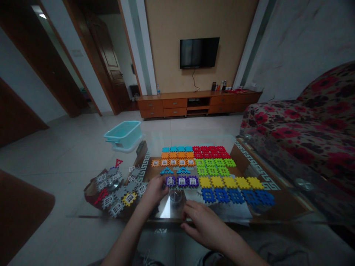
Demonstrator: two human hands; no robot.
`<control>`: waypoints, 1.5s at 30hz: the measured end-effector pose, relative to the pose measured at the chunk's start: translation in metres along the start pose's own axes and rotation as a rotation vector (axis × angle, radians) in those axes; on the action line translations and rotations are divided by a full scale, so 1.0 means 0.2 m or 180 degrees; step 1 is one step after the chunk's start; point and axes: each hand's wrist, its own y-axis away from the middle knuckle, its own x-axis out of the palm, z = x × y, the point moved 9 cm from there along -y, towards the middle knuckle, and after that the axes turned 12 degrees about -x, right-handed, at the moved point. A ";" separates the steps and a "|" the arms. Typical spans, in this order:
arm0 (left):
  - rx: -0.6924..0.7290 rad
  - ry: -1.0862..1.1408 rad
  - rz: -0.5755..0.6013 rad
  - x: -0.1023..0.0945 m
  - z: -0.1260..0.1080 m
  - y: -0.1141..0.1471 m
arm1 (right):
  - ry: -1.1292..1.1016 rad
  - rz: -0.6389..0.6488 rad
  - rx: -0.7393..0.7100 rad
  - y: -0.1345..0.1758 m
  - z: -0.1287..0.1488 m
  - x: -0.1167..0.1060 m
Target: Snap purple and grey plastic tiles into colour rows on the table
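My left hand [156, 190] is closed, its fingertips on the left edge of a purple block with a white window [170, 181] on the glass table. Two more purple window blocks [187, 181] lie joined just right of it. My right hand [202, 221] hovers by the table's near edge, fingers loosely bent, thumb apart, nothing visible in it. Above the purple blocks are two blue roof-shaped pieces [183, 170]. Rows of yellow blocks [230, 182] and dark blue blocks [237, 196] lie to the right.
Farther back lie green [213, 166], red [210, 152], orange [181, 155] and light blue blocks [177, 149]. A pile of grey window blocks [120, 192] sits at the left. A teal tub [123, 133] stands on the floor; a flowered sofa [299, 118] is at right.
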 end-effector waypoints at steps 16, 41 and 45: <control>0.0015 -0.0047 0.0049 0.00 0.00 -0.01 | -0.0028 -0.0044 -0.0016 0.01 -0.01 -0.01; -0.0075 0.0000 0.0156 -0.01 0.00 0.01 | -0.0022 -0.0010 0.0066 0.01 -0.02 -0.01; -0.0056 0.0057 0.0178 0.00 0.00 0.01 | 0.0006 -0.0020 0.0038 0.01 -0.02 -0.01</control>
